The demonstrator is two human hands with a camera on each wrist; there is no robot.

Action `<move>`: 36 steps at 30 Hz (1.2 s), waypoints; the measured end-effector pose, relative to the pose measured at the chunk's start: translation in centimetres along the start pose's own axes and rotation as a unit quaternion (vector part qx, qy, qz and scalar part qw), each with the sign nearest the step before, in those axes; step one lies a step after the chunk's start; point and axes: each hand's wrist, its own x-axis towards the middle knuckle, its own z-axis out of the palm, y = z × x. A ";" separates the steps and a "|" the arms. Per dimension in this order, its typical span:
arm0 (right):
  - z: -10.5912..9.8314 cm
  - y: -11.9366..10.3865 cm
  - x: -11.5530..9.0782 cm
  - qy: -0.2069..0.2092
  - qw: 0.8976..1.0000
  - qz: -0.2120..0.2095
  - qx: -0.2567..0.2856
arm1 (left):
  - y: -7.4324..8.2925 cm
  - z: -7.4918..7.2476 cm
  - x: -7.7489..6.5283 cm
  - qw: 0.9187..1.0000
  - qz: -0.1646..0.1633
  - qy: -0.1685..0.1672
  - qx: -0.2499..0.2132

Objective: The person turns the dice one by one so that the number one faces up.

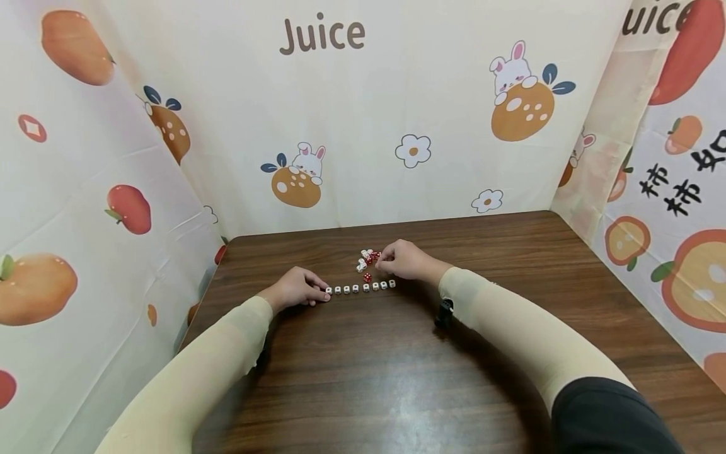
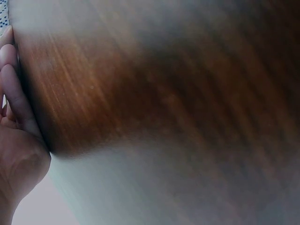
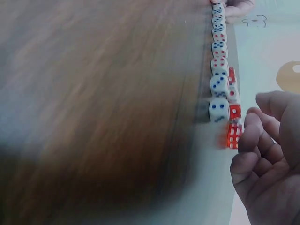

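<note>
A row of several white dice (image 1: 355, 289) lies on the brown table. At its left end, my left hand (image 1: 296, 287) pinches the end white die (image 1: 328, 291) between thumb and finger. My right hand (image 1: 405, 260) is low over the table beyond the row's right end, fingers loosely bent, beside a loose cluster of red and white dice (image 1: 361, 265). A single red die (image 1: 367, 277) sits between cluster and row. In the right wrist view, red dice (image 3: 234, 136) show right at the right hand's fingertips, and no die shows in its fingers.
The wooden table (image 1: 363, 366) reaches back to a printed curtain (image 1: 363, 113), with more curtain on both sides. A black device (image 1: 444, 313) is strapped under the right wrist. The left wrist view shows mostly blurred tabletop.
</note>
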 end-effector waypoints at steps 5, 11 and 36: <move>0.7 -0.9 1.3 0.000 1.000 0.003 -0.022 | -0.1 -0.1 0.0 1.000 -0.002 -0.004 -0.005; 1.4 -1.1 2.3 0.009 0.999 0.003 -0.042 | 0.1 -0.1 0.2 1.000 -0.001 -0.007 -0.007; 2.2 -1.7 3.0 0.015 0.997 -0.005 -0.078 | -0.2 -0.2 0.3 1.000 0.001 -0.005 -0.011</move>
